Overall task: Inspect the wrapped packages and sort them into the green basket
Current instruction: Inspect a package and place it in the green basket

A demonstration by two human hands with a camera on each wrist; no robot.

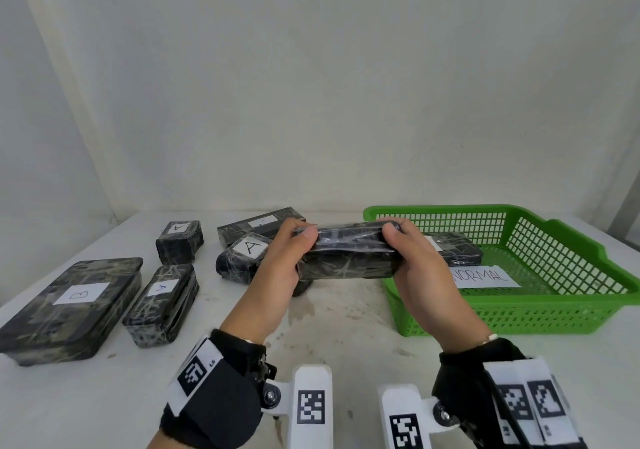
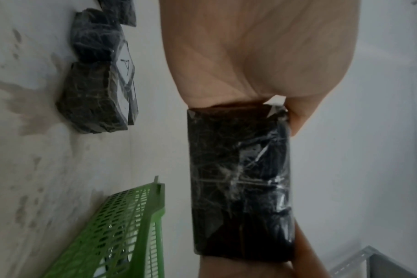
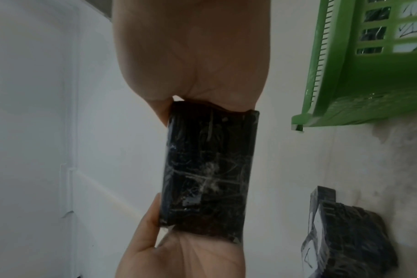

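Observation:
A black package wrapped in clear film is held above the table, level, between both hands. My left hand grips its left end, thumb on top. Its right end sits in my right hand, thumb over the top edge. No label shows on the faces turned to the cameras. The green basket stands just right of the hands. Inside it lie one wrapped package and a paper marked NORMAL.
Several wrapped packages lie on the white table: a large flat one labelled B at the left, three labelled A, and a long one at the back. A wall closes the far edge.

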